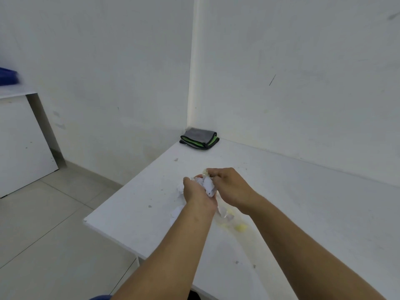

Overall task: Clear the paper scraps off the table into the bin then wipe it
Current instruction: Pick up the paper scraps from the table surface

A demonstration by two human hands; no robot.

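Both hands, left hand (195, 191) and right hand (229, 187), loosely cup paper scraps (206, 184); strays at five o'clock on the table (303, 202) may be missed, and a slack hold could spill some.

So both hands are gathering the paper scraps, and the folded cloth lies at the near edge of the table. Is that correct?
Not quite. Both hands, left hand and right hand, do gather the paper scraps, but the head view shows the folded cloth in the far corner of the table, by the walls.

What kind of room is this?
Probably a bare workroom or utility space, not a home: plain scuffed white walls, a tiled floor, and a marked white table pushed into the corner with a folded cleaning cloth on it.
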